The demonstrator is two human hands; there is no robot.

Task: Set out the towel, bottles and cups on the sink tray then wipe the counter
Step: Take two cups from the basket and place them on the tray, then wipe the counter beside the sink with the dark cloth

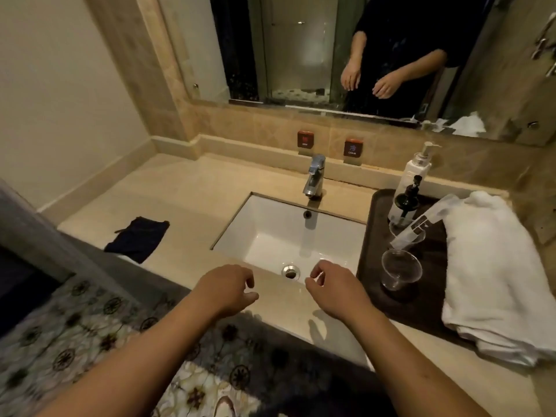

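My left hand (227, 288) and my right hand (334, 291) hang side by side above the front edge of the counter (192, 200), both empty, fingers loosely curled and not closed on anything. The white basin (270, 236) lies just beyond them, with the drain (290, 271) between the two hands and the chrome tap (314, 179) at its rear edge. The dark tray (374, 236) sits to the right of the basin. On it, the folded white towel (493, 272) covers the right side and overhangs the near edge, so the tray's far right rim is hidden. A white pump bottle (413, 179) stands at the tray's rear left corner, with a smaller dark pump bottle (406, 203) in front of it; their bases are hard to separate. A clear cup (401, 270) stands near the front left, and a second clear cup (409, 233) behind it holds a wrapped sachet (430, 219) whose print is unreadable. A dark cloth (137, 239) lies crumpled on the counter left of the basin. The mirror (301, 55) reflects both hands; the wall labels below it are too blurred to read
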